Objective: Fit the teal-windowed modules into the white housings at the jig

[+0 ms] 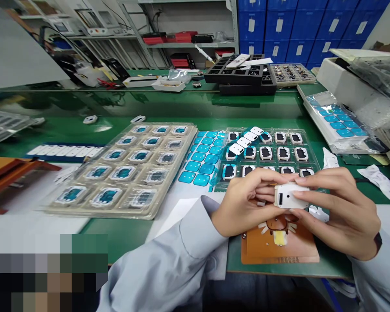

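Note:
Between my two hands is a small white device casing [292, 196] with a dark slot and a round hole in its face. My left hand [246, 201] grips its left edge between thumb and fingers. From the other side my right hand [340, 208] holds it, fingertips on its face and lower edge. Below them lies an orange-brown printed mat [279, 249]. Just behind my hands, a clear tray [307, 138] carries rows of white casings with dark centres. A strip of white labels [246, 141] rests across that tray. Blue sticker sheets [201, 158] lie to its left.
A larger beige tray [149, 212] holds casings with blue films, left of the stickers. An orange stand [9, 173] is at the far left. Black compartment boxes [236, 78] stand at the back. On the right are packaged blue stickers [339, 119] and a crumpled white wrapper [385, 182].

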Demonstrator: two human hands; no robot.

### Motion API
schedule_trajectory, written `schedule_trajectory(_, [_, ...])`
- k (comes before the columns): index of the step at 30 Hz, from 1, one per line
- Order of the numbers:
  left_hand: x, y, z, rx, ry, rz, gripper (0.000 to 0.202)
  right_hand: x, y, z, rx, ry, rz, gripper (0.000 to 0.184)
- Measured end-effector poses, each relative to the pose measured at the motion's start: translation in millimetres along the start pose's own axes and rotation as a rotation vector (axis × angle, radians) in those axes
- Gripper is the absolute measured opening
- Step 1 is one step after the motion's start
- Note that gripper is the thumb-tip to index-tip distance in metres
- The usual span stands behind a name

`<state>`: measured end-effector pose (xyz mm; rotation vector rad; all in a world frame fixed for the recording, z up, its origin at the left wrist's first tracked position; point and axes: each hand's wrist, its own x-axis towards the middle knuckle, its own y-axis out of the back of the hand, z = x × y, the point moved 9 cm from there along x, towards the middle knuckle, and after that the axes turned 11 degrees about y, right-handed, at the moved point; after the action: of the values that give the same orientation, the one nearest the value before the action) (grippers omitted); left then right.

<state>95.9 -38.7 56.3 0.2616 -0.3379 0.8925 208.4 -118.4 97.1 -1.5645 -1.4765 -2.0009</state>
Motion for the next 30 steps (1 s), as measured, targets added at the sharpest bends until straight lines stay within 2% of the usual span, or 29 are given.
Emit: schedule_trajectory(30, [-2.8,-3.1,-1.3,-0.051,-0.029,-0.032,0.037,0.0,0.2,1.3,-0.018,-0.037,-0.020,0.027])
